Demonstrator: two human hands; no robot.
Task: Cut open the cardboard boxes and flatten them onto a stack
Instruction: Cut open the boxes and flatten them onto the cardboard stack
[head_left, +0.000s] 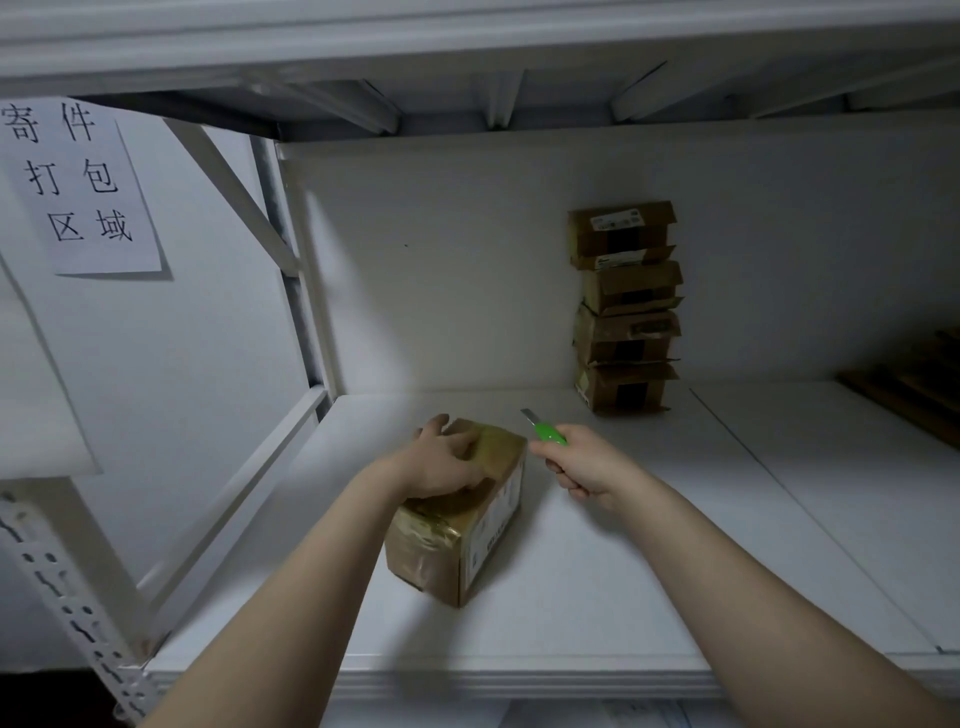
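Brown taped cardboard box (441, 545), clasped by our left hand (447, 462), lies just left of our right hand (582, 467) gripping a green utility knife (545, 431)

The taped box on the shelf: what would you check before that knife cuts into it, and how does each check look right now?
1. Box steadied: the left hand holds the taped box from above on the shelf: ok.
2. Knife held firmly: the right hand grips the green knife: ok.
3. Blade out: the metal blade shows past the handle: ok.
4. Fingers off the cut line: the left hand covers the box's taped top: not ok.
5. Blade away from the left hand: it points beyond the box, apart from that hand: ok.
6. Blade sharpness: cannot tell.
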